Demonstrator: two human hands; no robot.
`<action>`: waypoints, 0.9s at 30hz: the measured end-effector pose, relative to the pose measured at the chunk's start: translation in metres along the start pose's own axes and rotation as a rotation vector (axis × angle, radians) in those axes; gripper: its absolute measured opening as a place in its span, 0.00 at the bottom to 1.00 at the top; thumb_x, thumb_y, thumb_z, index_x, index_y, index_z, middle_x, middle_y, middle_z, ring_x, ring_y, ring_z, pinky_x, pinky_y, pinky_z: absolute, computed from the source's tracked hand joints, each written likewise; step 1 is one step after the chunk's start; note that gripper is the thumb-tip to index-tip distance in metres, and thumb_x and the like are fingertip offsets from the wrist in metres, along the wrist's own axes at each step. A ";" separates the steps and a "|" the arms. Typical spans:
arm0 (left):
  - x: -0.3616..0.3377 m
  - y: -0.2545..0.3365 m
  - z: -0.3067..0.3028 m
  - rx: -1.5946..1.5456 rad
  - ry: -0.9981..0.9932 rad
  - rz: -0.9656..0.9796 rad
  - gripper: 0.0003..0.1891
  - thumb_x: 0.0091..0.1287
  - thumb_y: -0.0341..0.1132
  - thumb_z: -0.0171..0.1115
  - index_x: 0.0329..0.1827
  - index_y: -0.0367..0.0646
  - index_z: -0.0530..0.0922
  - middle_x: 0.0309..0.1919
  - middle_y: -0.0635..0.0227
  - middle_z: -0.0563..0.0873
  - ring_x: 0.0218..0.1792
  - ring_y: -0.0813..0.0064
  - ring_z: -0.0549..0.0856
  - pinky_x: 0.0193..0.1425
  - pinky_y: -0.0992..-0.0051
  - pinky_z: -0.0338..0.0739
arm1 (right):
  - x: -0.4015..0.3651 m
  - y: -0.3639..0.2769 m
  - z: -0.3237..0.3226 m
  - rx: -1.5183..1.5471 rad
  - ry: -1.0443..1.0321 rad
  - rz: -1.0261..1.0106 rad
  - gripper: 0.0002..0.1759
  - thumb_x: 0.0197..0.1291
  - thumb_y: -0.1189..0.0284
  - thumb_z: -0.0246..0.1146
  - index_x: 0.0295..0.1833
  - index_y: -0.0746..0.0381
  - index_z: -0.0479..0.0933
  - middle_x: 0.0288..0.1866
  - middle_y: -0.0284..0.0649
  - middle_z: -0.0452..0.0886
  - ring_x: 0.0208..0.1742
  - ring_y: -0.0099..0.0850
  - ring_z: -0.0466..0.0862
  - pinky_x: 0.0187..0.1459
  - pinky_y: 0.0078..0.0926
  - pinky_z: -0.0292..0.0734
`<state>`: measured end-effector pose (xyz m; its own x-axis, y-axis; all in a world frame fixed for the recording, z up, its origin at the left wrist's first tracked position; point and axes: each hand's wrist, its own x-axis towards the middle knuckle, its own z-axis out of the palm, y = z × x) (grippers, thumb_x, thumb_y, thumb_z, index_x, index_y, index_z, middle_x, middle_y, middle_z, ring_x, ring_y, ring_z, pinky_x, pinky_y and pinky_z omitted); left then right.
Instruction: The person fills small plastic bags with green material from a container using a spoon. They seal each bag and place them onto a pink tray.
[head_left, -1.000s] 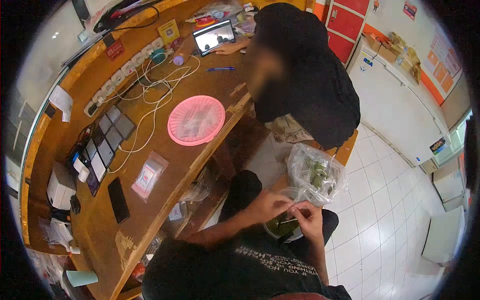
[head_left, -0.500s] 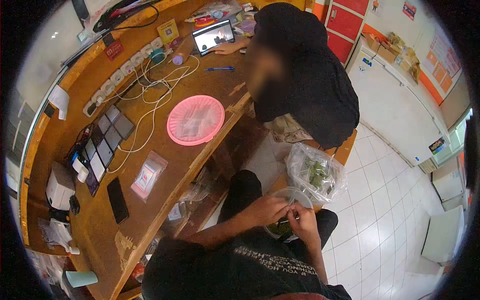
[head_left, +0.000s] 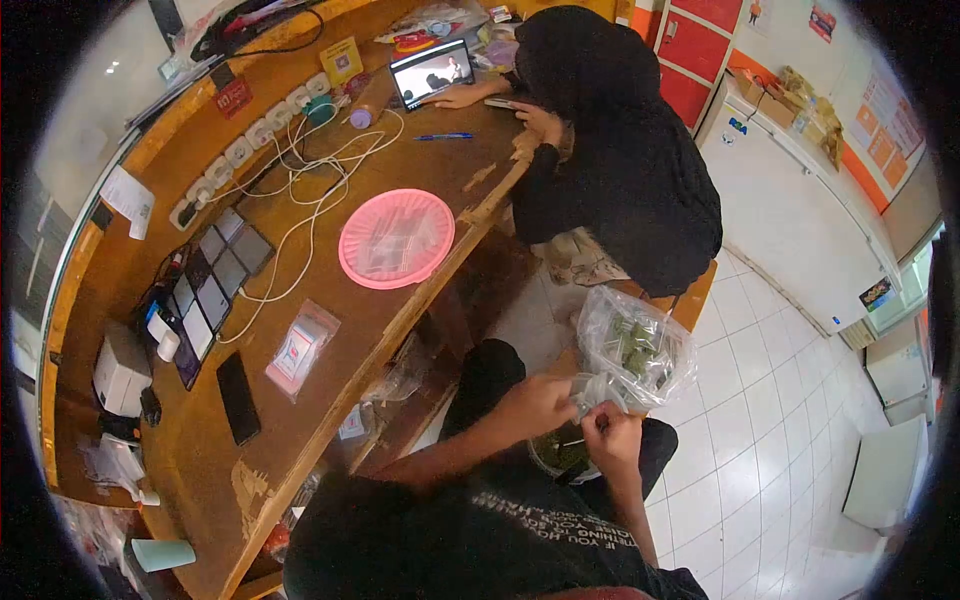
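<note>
My left hand (head_left: 540, 405) is closed, its fingertips pinching the edge of a small clear plastic bag (head_left: 594, 392). Close beside it, my right hand (head_left: 612, 438) also has its fingers closed on the bag, just below its edge. Beneath both hands, a clear round tub (head_left: 540, 462) with dark green stuff inside sits on my lap, partly covered by the hands. A larger clear plastic bag (head_left: 640, 350) holding green leafy pieces lies just beyond my hands, on a wooden bench.
On the wooden desk (head_left: 300, 250) to the left are a pink plate (head_left: 440, 265) with clear bags, a packet (head_left: 302, 350), a black phone (head_left: 237, 398), cables and a tablet (head_left: 432, 75). Another person in black (head_left: 620, 170) sits ahead, leaning on the desk. A white freezer (head_left: 800, 220) stands right.
My left hand has drawn slightly away from my right, and clear plastic now shows between them. The other person's hand with a phone-like object has come into view on the desk.
</note>
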<state>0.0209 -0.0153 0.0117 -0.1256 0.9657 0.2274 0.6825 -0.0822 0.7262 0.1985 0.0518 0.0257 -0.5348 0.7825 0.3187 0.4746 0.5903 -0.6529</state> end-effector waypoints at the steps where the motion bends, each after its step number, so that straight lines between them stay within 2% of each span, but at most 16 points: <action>1: 0.003 0.005 -0.006 -0.067 -0.017 -0.028 0.11 0.60 0.33 0.66 0.39 0.38 0.74 0.31 0.53 0.80 0.36 0.51 0.83 0.40 0.59 0.78 | 0.002 -0.006 -0.009 0.079 -0.118 0.046 0.07 0.53 0.71 0.68 0.30 0.64 0.80 0.20 0.43 0.80 0.21 0.37 0.81 0.27 0.33 0.75; 2: 0.005 0.009 -0.010 -0.133 -0.033 -0.054 0.11 0.60 0.32 0.66 0.40 0.38 0.74 0.34 0.54 0.80 0.37 0.52 0.83 0.41 0.61 0.78 | 0.004 -0.009 -0.014 0.157 -0.233 0.091 0.08 0.53 0.69 0.70 0.31 0.62 0.81 0.23 0.45 0.83 0.25 0.42 0.85 0.30 0.36 0.78; 3: 0.005 0.014 -0.011 -0.134 -0.033 -0.053 0.11 0.60 0.32 0.66 0.40 0.38 0.74 0.34 0.54 0.80 0.37 0.52 0.83 0.41 0.61 0.78 | 0.004 -0.008 -0.015 0.157 -0.232 0.092 0.08 0.53 0.69 0.70 0.31 0.62 0.81 0.23 0.45 0.83 0.25 0.42 0.85 0.30 0.36 0.78; 5: 0.004 0.020 -0.009 -0.342 0.071 0.000 0.13 0.58 0.31 0.67 0.43 0.40 0.74 0.43 0.58 0.80 0.44 0.54 0.82 0.52 0.62 0.76 | 0.004 -0.007 -0.018 0.118 -0.230 0.041 0.07 0.53 0.69 0.69 0.31 0.61 0.82 0.25 0.45 0.84 0.26 0.42 0.85 0.31 0.36 0.78; 6: 0.005 0.019 -0.009 -0.342 0.072 0.000 0.13 0.58 0.31 0.67 0.43 0.40 0.74 0.43 0.58 0.80 0.44 0.54 0.82 0.52 0.62 0.76 | 0.005 -0.006 -0.019 0.118 -0.230 0.040 0.07 0.53 0.69 0.69 0.31 0.61 0.82 0.25 0.45 0.84 0.26 0.42 0.85 0.31 0.36 0.78; 8: 0.010 0.014 -0.009 -0.127 0.217 0.193 0.16 0.58 0.32 0.68 0.49 0.42 0.76 0.55 0.57 0.77 0.61 0.52 0.75 0.63 0.60 0.70 | 0.005 -0.002 -0.023 0.081 -0.173 0.124 0.06 0.55 0.72 0.67 0.30 0.64 0.81 0.23 0.43 0.83 0.24 0.36 0.85 0.29 0.34 0.78; 9: 0.013 0.013 -0.011 -0.127 0.216 0.192 0.16 0.58 0.32 0.68 0.49 0.42 0.76 0.55 0.57 0.77 0.61 0.52 0.75 0.63 0.60 0.70 | 0.005 0.002 -0.020 0.082 -0.173 0.124 0.06 0.55 0.72 0.67 0.30 0.64 0.81 0.23 0.43 0.83 0.24 0.36 0.85 0.29 0.34 0.78; 11: 0.017 0.015 -0.013 -0.022 0.116 0.406 0.19 0.58 0.32 0.69 0.52 0.43 0.76 0.56 0.58 0.78 0.64 0.52 0.73 0.67 0.58 0.66 | 0.006 0.003 -0.014 0.412 -0.134 0.187 0.06 0.58 0.76 0.63 0.30 0.68 0.79 0.21 0.40 0.82 0.21 0.29 0.82 0.27 0.31 0.77; 12: 0.017 0.016 -0.015 -0.023 0.117 0.405 0.19 0.58 0.32 0.69 0.52 0.43 0.76 0.56 0.58 0.78 0.64 0.52 0.73 0.67 0.58 0.66 | 0.005 0.004 -0.016 0.412 -0.136 0.186 0.06 0.58 0.76 0.63 0.30 0.68 0.79 0.21 0.40 0.82 0.21 0.29 0.82 0.27 0.31 0.77; 14: 0.015 0.024 -0.022 -0.215 0.037 0.450 0.24 0.53 0.32 0.74 0.54 0.42 0.77 0.56 0.57 0.81 0.59 0.54 0.80 0.68 0.55 0.67 | 0.007 -0.001 -0.027 0.889 -0.269 0.424 0.07 0.61 0.79 0.61 0.30 0.71 0.77 0.19 0.37 0.79 0.20 0.25 0.79 0.25 0.27 0.75; 18: 0.004 0.022 -0.016 -0.327 -0.026 0.348 0.27 0.52 0.35 0.77 0.55 0.42 0.77 0.53 0.58 0.83 0.57 0.54 0.82 0.63 0.60 0.74 | 0.005 0.002 -0.027 0.963 -0.394 0.419 0.07 0.62 0.81 0.61 0.31 0.70 0.78 0.23 0.37 0.80 0.24 0.25 0.79 0.30 0.25 0.75; 20: 0.001 0.008 -0.004 -0.442 -0.093 0.211 0.31 0.51 0.37 0.79 0.58 0.40 0.76 0.52 0.57 0.84 0.53 0.57 0.85 0.57 0.65 0.79 | -0.002 0.006 -0.016 0.694 -0.140 0.211 0.06 0.59 0.79 0.67 0.31 0.68 0.78 0.26 0.36 0.81 0.31 0.23 0.79 0.35 0.27 0.75; 24: 0.004 0.013 -0.007 -0.529 -0.127 0.068 0.34 0.51 0.37 0.79 0.61 0.39 0.75 0.52 0.57 0.84 0.52 0.61 0.86 0.58 0.66 0.79 | 0.010 -0.018 -0.029 0.583 0.014 0.089 0.07 0.54 0.77 0.72 0.33 0.67 0.80 0.31 0.37 0.82 0.33 0.28 0.79 0.40 0.30 0.75; 26: 0.006 0.013 -0.006 -0.573 -0.164 0.088 0.35 0.53 0.38 0.78 0.64 0.38 0.73 0.53 0.57 0.84 0.55 0.64 0.85 0.61 0.66 0.77 | 0.020 -0.041 -0.042 0.105 0.019 -0.324 0.10 0.50 0.75 0.75 0.35 0.67 0.82 0.32 0.40 0.81 0.33 0.30 0.80 0.41 0.25 0.74; 27: 0.006 0.012 -0.004 -0.574 -0.164 0.086 0.35 0.53 0.38 0.78 0.64 0.38 0.73 0.53 0.57 0.84 0.55 0.64 0.85 0.61 0.66 0.77 | 0.019 -0.035 -0.035 0.116 0.025 -0.381 0.08 0.51 0.77 0.74 0.36 0.66 0.84 0.34 0.43 0.82 0.34 0.34 0.82 0.40 0.27 0.75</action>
<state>0.0256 -0.0117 0.0242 0.0570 0.9714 0.2306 0.1822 -0.2372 0.9542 0.1966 0.0526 0.0788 -0.6396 0.5172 0.5687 0.1628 0.8142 -0.5573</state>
